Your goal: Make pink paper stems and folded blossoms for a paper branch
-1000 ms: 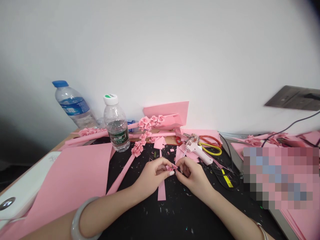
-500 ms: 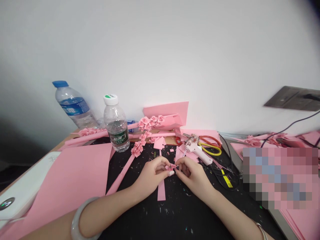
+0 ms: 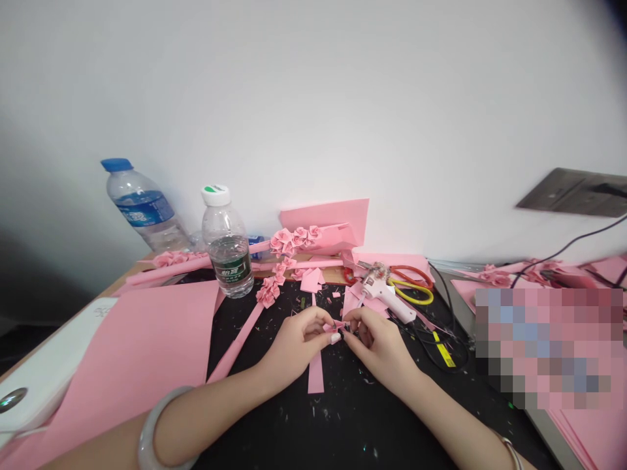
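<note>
Our hands have drawn slightly closer since the earlier frame, closing around the small folded pink paper piece (image 3: 334, 328). Our left grip (image 3: 294, 343) has its fingers together on the piece's left end, and our right grip (image 3: 377, 346) pinches in from the other side. Both seem clamped on it, though our fingers hide much of it, so the exact hold is hard to read. The piece sits between our hands, just above a narrow pink strip (image 3: 316, 373), and its long axis seems to run roughly crosswise, left to right. That strip lies on the black worktop (image 3: 274, 418), pointing away from us. To our left, a longer pink strip (image 3: 235, 352) slants up to a cluster of paper roses (image 3: 268, 292), near a water bottle (image 3: 226, 248). To our right, a white hot glue gun (image 3: 385, 297) lies beside yellow-handled scissors (image 3: 411, 294).
</note>
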Motion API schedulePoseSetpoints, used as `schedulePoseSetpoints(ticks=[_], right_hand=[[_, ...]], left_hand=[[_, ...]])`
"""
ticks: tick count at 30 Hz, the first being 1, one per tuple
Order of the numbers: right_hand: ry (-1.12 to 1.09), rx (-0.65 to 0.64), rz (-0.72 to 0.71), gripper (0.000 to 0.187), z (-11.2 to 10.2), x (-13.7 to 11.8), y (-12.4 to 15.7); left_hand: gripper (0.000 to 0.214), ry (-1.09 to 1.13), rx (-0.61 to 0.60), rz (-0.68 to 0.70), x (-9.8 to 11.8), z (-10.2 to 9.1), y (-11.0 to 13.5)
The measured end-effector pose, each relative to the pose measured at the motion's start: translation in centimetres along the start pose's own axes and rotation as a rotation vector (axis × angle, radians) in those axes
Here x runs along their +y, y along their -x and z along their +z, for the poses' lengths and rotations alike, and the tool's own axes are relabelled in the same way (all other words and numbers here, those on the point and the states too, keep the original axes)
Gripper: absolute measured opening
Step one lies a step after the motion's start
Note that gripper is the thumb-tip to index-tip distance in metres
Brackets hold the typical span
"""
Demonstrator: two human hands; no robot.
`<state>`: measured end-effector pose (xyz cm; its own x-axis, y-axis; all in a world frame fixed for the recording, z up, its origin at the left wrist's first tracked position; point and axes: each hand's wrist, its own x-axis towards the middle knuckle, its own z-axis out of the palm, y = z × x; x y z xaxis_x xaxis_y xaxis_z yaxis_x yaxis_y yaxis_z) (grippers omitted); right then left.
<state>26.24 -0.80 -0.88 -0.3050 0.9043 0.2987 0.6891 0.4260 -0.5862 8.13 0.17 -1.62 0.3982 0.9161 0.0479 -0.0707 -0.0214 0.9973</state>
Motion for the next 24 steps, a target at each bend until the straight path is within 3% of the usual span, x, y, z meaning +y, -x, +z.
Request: schedulePoseSetpoints(ticks=[17, 24], right_hand=[[-0.024, -0.022, -0.058, 0.012, -0.28, -0.37, 0.09], [-0.062, -0.024, -0.006, 0.012, -0.34, -0.49, 0.11]], left_hand=[[0.013, 0.029, -0.027, 0.011, 0.07, 0.01, -0.10], [0.015, 0.062, -0.011, 0.005, 0.03, 0.03, -0.20]])
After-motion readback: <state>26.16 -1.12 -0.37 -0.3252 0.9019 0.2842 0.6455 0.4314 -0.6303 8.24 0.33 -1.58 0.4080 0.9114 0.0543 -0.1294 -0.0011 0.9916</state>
